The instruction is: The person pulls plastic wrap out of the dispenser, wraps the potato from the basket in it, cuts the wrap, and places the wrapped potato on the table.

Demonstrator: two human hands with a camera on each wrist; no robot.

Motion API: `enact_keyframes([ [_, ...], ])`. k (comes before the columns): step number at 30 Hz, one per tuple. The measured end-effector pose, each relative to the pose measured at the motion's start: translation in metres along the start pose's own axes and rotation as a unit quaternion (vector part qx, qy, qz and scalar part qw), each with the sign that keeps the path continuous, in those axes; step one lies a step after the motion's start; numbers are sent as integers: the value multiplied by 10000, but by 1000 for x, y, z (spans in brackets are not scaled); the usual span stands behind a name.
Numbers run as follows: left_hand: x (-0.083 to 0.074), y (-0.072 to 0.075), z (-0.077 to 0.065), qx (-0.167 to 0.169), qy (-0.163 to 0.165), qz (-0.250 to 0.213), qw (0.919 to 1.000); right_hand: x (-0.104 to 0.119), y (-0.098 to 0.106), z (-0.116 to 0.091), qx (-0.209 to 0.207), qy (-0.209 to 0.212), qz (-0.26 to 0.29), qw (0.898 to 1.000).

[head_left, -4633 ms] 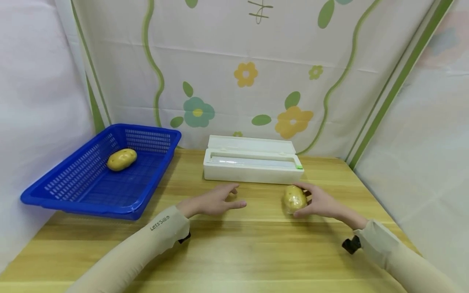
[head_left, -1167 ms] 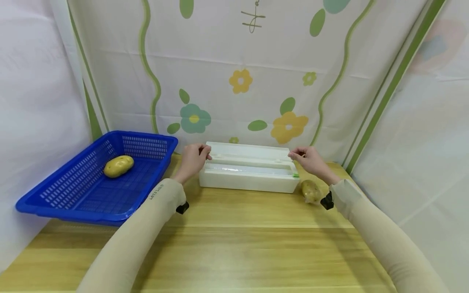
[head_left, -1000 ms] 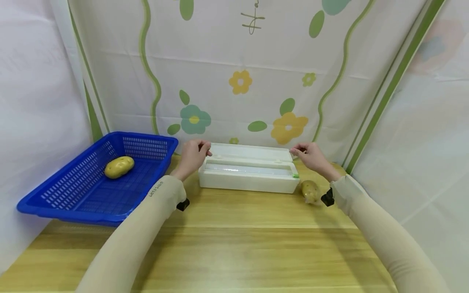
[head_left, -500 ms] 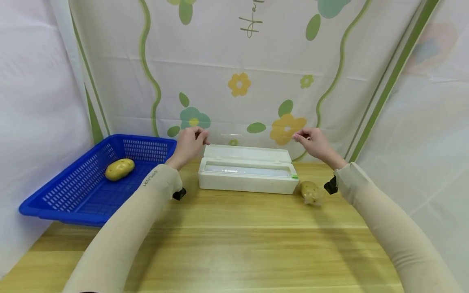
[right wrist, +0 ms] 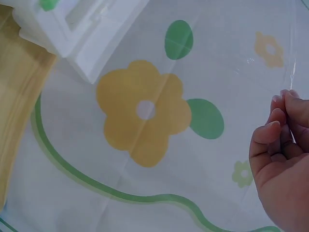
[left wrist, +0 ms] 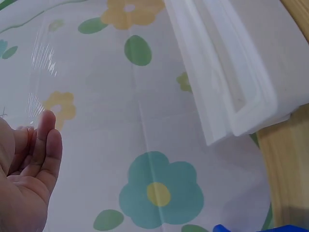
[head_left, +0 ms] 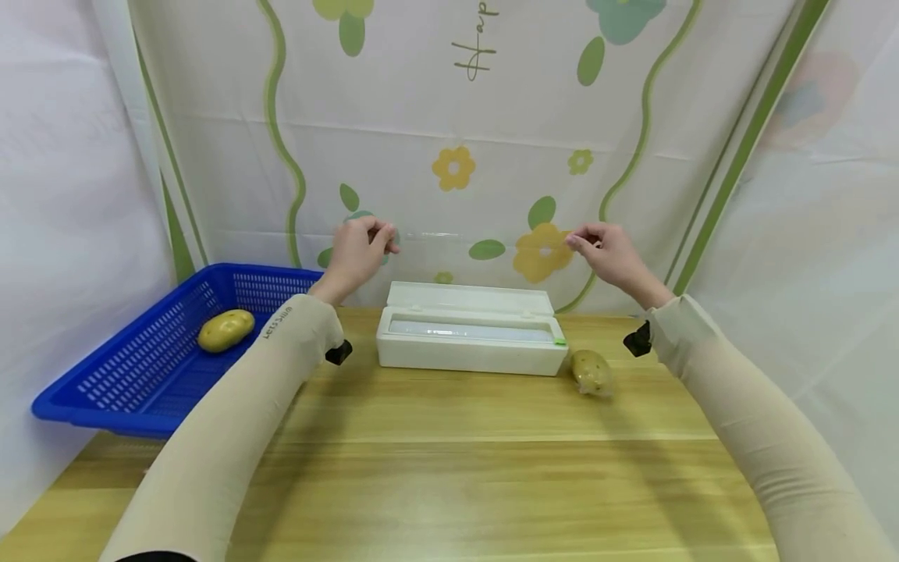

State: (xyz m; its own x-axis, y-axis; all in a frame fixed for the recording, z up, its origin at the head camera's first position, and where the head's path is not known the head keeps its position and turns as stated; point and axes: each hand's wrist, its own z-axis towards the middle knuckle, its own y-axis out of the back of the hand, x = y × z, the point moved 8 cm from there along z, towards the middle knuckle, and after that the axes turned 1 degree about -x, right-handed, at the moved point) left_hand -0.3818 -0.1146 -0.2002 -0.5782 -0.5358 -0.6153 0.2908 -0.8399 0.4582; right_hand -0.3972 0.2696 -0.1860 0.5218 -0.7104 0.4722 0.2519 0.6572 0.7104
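Note:
Clear cling film [head_left: 434,234] is stretched between my two raised hands, above the long white cling film dispenser [head_left: 472,355]. My left hand [head_left: 357,251] pinches the film's left side; in the left wrist view, glinting creases in the film [left wrist: 44,60] run up from the fingers. My right hand [head_left: 609,254] pinches the other side between thumb and fingers, and the film's edge [right wrist: 293,58] shows as a thin bright line in the right wrist view. The dispenser's lid [head_left: 469,298] stands raised at the back. Being see-through, the film's lower part is hard to make out.
A potato wrapped in film [head_left: 591,372] lies right of the dispenser. At the left stands a blue plastic basket [head_left: 105,425] holding one potato [head_left: 225,330]. The wooden table [head_left: 449,484] ends at a flowered curtain [head_left: 393,156] behind; white cloth hangs on both sides.
My right hand has left the wrapped potato, which now lies farther right. Both hands went to the dispenser, then rose with the film, drawing it up out of the box.

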Motion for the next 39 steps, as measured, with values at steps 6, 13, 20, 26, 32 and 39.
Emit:
enact_keyframes([
  [6, -10, 9, 9, -150, -73, 80, 9998, 10, 15, 7, -206, 191, -53, 9996],
  [13, -22, 17, 20, -291, -176, 144, 9993, 18, 27, 16, -310, 333, -21, 9990],
  [20, -35, 27, 27, -457, -374, 142, 9982, 27, 42, 22, -499, 375, -45, 9980],
  [26, -41, 34, 31, -596, -419, 124, 9973, 36, 49, 25, -696, 544, 59, 9961],
  [32, -46, 38, 34, -685, -430, 55, 9967, 42, 56, 25, -823, 627, 135, 9945],
  [39, -55, 44, 39, -717, -530, 48, 9960, 47, 65, 26, -953, 580, 288, 9933],
])
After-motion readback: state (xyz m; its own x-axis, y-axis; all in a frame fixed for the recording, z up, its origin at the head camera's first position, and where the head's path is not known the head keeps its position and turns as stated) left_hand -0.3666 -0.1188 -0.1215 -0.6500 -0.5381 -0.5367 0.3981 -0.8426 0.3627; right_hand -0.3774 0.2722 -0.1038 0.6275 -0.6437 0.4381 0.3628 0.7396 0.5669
